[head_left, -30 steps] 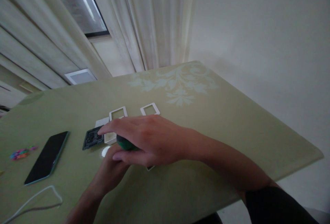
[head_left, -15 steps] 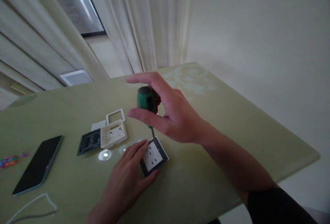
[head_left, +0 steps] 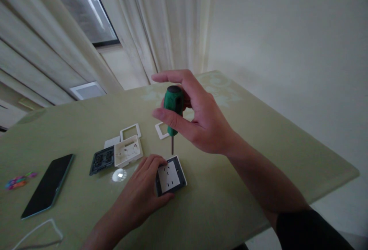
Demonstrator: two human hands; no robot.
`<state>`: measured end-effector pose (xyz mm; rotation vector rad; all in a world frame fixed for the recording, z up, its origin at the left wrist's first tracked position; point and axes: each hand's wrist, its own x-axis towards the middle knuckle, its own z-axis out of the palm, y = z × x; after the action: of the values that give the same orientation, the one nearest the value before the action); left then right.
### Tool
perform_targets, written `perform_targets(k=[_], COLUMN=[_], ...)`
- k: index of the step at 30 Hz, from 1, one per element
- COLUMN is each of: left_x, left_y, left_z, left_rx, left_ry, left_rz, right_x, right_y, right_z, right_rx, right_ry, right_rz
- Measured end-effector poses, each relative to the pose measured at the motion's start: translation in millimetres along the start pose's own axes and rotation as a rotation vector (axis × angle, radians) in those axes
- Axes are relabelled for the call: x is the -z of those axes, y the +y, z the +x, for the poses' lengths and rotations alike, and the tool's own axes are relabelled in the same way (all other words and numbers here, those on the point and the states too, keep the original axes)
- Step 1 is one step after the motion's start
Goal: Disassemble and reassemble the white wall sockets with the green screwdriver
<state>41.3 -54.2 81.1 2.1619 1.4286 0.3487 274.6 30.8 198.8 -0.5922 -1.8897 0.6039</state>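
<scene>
My left hand (head_left: 143, 185) grips a wall socket (head_left: 170, 176) by its left side, fingers on the far edge and thumb on the near edge. The socket has a white slotted face, a dark frame and a white box beneath, and rests on the table. In my right hand (head_left: 198, 115) is a green screwdriver (head_left: 173, 108) with a black cap, held nearly upright. The index finger and thumb stretch out past its handle; the other fingers curl behind it, partly hidden. The shaft points down near the socket's far edge; contact is unclear.
Left of the socket lie a white back box (head_left: 128, 151), a dark socket insert (head_left: 102, 160), a white frame (head_left: 130, 131) and a white plate (head_left: 112, 142). Another white frame (head_left: 162, 132) sits behind the screwdriver. Farther left are a phone (head_left: 48, 186), colourful small items (head_left: 19, 181) and a white cable (head_left: 37, 227).
My right hand has risen slightly and shifted right with the screwdriver, which now stands straighter. Its tip has moved away from the socket's corner. My left hand still grips the socket, which has turned slightly.
</scene>
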Motion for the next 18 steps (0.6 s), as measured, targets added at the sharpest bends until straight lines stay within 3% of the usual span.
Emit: perform_targets(k=[11,18], left_x=[9.2,21.4], left_y=[8,-2], left_z=[8,7], left_rx=[-0.001,0.041], left_ry=[-0.118,-0.132], left_rz=[0.032,-0.21], right_x=[-3,3], right_y=[4,1], right_z=[1,0], right_rx=[0.003,0.018], right_ry=[-0.015,0.012], right_rz=[0.016,0.006])
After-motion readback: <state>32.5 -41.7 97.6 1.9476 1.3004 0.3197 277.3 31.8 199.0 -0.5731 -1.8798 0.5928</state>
